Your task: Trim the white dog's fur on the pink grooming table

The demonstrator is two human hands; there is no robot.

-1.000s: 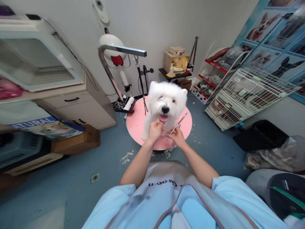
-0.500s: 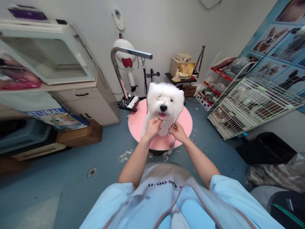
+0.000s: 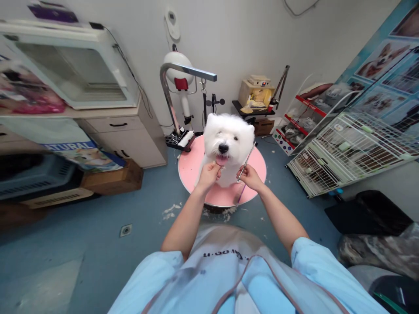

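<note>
A fluffy white dog [image 3: 231, 131] sits facing me on a round pink grooming table [image 3: 189, 168], its mouth open and tongue showing. My left hand [image 3: 210, 174] is closed under its chin, pinching what looks like the chin fur; the fingertips are partly hidden. In my right hand [image 3: 250, 177] is a pair of scissors [image 3: 248, 162], pointing up alongside the dog's cheek on the right. A brush with a purple handle [image 3: 241, 194] lies at the table's near edge, below my right hand.
Behind the dog rises a metal grooming arm [image 3: 190, 69], beside a tool tray [image 3: 180, 140]. Fur clippings [image 3: 170, 213] lie on the blue floor. White wire cages [image 3: 347, 146] stand at right, a cabinet [image 3: 131, 135] at left.
My right hand has moved slightly up and to the right with the scissors, which now stand further out by the dog's cheek. My left hand stays under the chin. The view has shifted slightly.
</note>
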